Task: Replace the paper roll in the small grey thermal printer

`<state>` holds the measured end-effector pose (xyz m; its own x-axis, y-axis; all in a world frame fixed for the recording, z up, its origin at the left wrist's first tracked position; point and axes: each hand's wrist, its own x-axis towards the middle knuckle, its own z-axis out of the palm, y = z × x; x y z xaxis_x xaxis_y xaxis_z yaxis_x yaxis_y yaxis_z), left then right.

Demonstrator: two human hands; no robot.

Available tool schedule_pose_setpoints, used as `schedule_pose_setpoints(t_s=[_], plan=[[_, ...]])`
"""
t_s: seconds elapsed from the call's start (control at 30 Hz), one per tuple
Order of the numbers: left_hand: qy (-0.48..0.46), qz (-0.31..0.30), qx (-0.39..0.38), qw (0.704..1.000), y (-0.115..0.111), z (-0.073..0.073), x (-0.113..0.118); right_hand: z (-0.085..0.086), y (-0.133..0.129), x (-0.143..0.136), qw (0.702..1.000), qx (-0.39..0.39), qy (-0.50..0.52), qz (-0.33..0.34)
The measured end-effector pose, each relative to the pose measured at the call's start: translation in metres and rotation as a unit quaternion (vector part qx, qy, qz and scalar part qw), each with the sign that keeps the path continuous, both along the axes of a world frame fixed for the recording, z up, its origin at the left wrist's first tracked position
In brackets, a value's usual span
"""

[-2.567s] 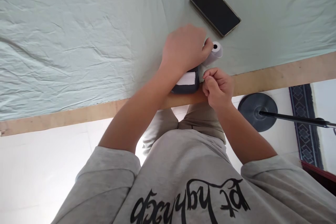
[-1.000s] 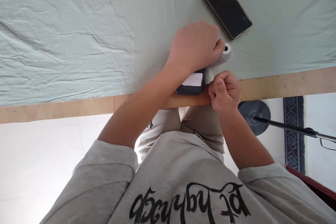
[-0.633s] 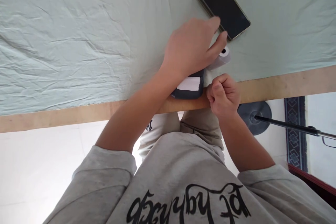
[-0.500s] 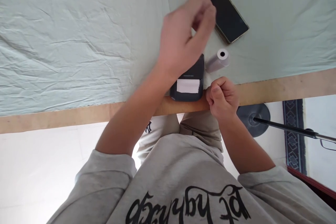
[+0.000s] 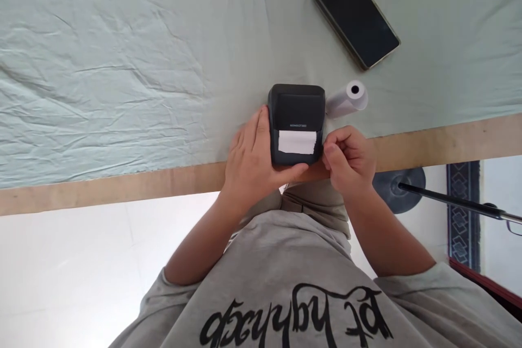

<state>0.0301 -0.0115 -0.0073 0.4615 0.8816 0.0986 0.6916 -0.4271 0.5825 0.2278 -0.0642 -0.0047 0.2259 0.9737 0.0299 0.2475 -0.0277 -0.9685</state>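
A small dark portable label printer point(image 5: 299, 109) lies at the table's front edge, with a strip of white paper point(image 5: 297, 142) sticking out across its near part. My left hand point(image 5: 253, 160) is wrapped round its near left corner, the fingers along the left side and the thumb along the front. My right hand point(image 5: 349, 160) is closed, its curled fingertips against or very near the printer's right side; whether anything is between them is hidden. A white paper roll point(image 5: 346, 100) lies just beyond my right hand, beside the printer.
Farther back on the right lies a smartphone point(image 5: 357, 17), screen up and dark. A pale green cloth point(image 5: 134, 70) covers the table up to a wooden edge strip point(image 5: 163, 178). Beyond that edge on the right, a black round stand base point(image 5: 402, 190) with a pole is on the floor.
My left hand has come down and back from near the phone, over the printer, and now grips the printer's left corner. My right hand has stayed closed beside the printer. The view has shifted slightly.
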Motion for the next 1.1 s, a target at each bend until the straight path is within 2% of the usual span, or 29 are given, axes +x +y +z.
schedule_pose_setpoints(t_s=[0.17,0.33,0.47,0.7,0.9,1.1], plan=[[0.018,-0.008,-0.007,1.000,0.004,0.006,-0.003,-0.002,-0.002,0.001,1.000,-0.014,-0.003,-0.009],[0.021,-0.004,-0.001,1.000,0.001,0.005,-0.002,0.000,-0.002,-0.002,0.999,-0.034,-0.015,-0.011],[0.021,0.009,0.004,1.000,0.001,0.003,-0.003,0.005,0.007,-0.003,0.997,-0.062,-0.035,-0.019],[0.047,-0.033,0.024,0.998,0.007,0.002,-0.015,0.014,0.025,-0.004,0.991,-0.131,-0.031,-0.011],[0.046,-0.011,0.049,0.998,0.004,-0.002,-0.012,0.017,0.030,-0.008,0.986,-0.167,0.011,-0.018],[0.037,0.001,0.032,0.999,0.004,-0.004,-0.013,0.020,0.036,-0.011,0.985,-0.168,0.012,-0.034]])
